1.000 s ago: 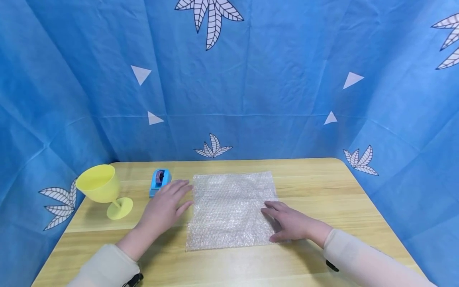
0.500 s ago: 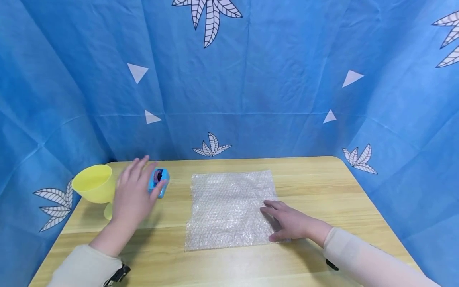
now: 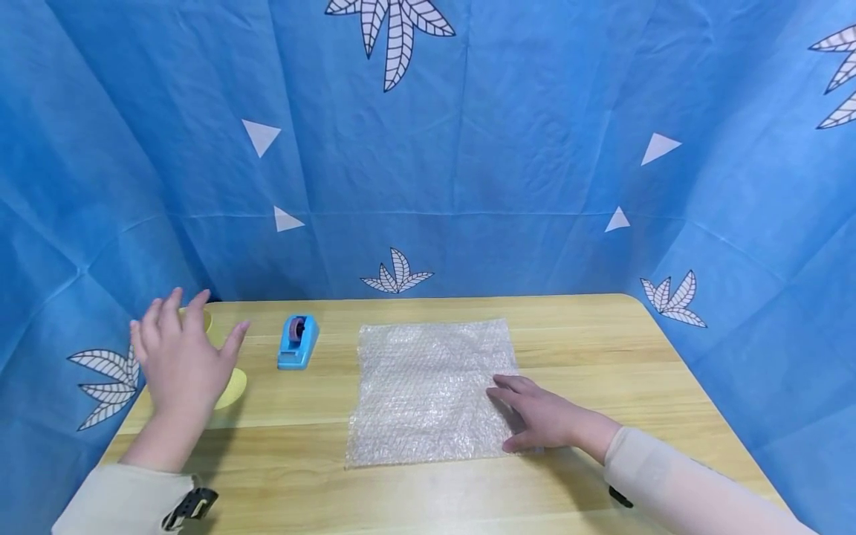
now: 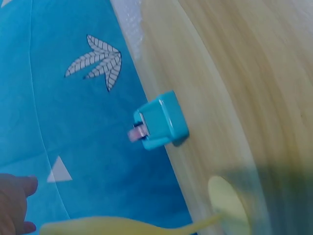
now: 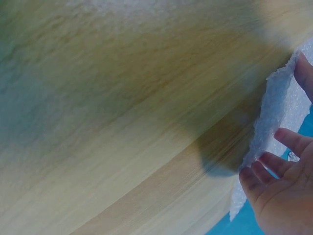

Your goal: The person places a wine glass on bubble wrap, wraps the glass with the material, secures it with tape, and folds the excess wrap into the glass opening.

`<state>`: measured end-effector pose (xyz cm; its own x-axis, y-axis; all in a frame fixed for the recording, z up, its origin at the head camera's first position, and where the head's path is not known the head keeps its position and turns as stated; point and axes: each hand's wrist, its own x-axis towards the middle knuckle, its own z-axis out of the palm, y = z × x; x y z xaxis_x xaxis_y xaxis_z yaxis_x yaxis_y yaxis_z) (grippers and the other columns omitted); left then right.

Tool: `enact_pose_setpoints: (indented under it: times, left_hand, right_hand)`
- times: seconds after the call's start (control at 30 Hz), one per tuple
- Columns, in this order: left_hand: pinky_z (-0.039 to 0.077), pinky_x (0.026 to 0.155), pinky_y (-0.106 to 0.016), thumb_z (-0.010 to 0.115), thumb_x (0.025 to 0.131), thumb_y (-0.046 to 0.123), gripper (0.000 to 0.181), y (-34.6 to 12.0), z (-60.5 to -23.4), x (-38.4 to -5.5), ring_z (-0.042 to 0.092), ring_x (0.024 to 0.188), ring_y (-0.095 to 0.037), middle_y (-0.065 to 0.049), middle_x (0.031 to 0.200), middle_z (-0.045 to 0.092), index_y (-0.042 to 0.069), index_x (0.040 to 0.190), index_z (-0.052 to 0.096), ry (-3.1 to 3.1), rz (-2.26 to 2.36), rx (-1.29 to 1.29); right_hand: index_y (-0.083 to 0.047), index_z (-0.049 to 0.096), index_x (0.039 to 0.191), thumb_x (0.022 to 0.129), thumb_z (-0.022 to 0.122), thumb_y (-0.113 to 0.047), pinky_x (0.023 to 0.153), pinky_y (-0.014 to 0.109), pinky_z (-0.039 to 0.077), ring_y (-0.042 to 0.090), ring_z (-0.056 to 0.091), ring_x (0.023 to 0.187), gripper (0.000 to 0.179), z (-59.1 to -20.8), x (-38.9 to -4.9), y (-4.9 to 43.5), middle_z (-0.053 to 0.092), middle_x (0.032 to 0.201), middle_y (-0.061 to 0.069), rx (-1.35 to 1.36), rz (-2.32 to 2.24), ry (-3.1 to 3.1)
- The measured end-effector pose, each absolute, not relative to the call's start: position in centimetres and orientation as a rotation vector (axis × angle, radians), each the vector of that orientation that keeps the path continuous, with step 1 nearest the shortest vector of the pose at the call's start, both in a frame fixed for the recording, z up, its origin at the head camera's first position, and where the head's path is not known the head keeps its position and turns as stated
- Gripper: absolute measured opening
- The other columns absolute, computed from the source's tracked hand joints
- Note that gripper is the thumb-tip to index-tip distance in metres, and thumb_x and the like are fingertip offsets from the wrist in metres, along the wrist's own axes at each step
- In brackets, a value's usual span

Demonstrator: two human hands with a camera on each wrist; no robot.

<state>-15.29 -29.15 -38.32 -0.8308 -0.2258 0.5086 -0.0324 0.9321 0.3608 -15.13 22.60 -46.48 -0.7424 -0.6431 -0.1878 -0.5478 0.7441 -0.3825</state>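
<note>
My left hand is raised at the left, fingers spread, over a yellow plastic goblet. It hides most of the goblet's bowl in the head view; whether they touch cannot be told. In the left wrist view the goblet stands below the fingertips, which grip nothing. My right hand rests on the right edge of a flat sheet of bubble wrap. Its fingers look relaxed and spread along the bubble wrap in the right wrist view.
A small blue tape dispenser with a purplish roll stands between the goblet and the bubble wrap. The wooden table is bordered behind and at both sides by a blue cloth with leaf and triangle prints.
My left hand has moved left from the bubble wrap's left edge, past the tape dispenser, to the goblet. The right hand has stayed on the bubble wrap.
</note>
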Motion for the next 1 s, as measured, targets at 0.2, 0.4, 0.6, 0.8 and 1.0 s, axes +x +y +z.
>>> enact_pose_setpoints:
  times: [0.2, 0.4, 0.6, 0.8, 1.0]
  left_hand:
    - [0.004, 0.117, -0.066, 0.069, 0.093, 0.041, 0.076, -30.7, -39.0, -15.0, 0.009, 0.147, -0.047, -0.028, 0.160, 0.019, 0.000, 0.150, 0.038, -2.499, -0.538, 0.308]
    - [0.016, 0.115, -0.067, 0.071, 0.092, 0.038, 0.078, -31.3, -39.5, -14.8, 0.015, 0.145, -0.051, -0.027, 0.161, 0.018, 0.000, 0.151, 0.037, -2.480, -0.578, 0.325]
    - [0.024, 0.110, -0.070, 0.077, 0.087, 0.036, 0.080, -31.3, -39.8, -14.8, 0.020, 0.146, -0.047, -0.018, 0.164, 0.017, 0.004, 0.151, 0.039, -2.403, -0.711, 0.404]
    - [0.029, 0.111, -0.065, 0.087, 0.078, 0.026, 0.084, -31.0, -40.4, -14.6, 0.022, 0.148, -0.032, -0.003, 0.164, 0.017, 0.016, 0.150, 0.043, -2.230, -0.881, 0.432]
    - [0.026, 0.117, -0.047, 0.090, 0.073, 0.026, 0.098, -31.2, -41.3, -14.6, 0.024, 0.147, -0.021, 0.003, 0.162, 0.020, 0.028, 0.153, 0.033, -2.116, -1.091, 0.500]
  right_hand:
    - [-0.006, 0.041, 0.151, 0.080, 0.081, -0.046, 0.115, 0.055, 0.031, 0.042, 0.027, 0.145, 0.090, -46.6, -15.2, 22.6, 0.028, 0.160, 0.020, -0.926, -0.448, 2.634]
    - [-0.007, 0.041, 0.151, 0.080, 0.081, -0.047, 0.115, 0.055, 0.031, 0.041, 0.027, 0.146, 0.091, -46.9, -15.2, 22.7, 0.028, 0.160, 0.019, -0.908, -0.448, 2.632]
    - [-0.007, 0.041, 0.151, 0.081, 0.080, -0.048, 0.116, 0.054, 0.030, 0.041, 0.026, 0.146, 0.091, -46.8, -15.2, 22.7, 0.027, 0.160, 0.019, -0.908, -0.447, 2.632]
    - [-0.007, 0.041, 0.152, 0.080, 0.080, -0.047, 0.116, 0.054, 0.030, 0.041, 0.026, 0.146, 0.091, -46.8, -15.2, 22.8, 0.027, 0.161, 0.019, -0.912, -0.451, 2.638]
    - [-0.007, 0.041, 0.152, 0.081, 0.080, -0.048, 0.116, 0.054, 0.030, 0.041, 0.026, 0.146, 0.091, -47.0, -15.2, 22.8, 0.027, 0.160, 0.019, -0.917, -0.453, 2.636]
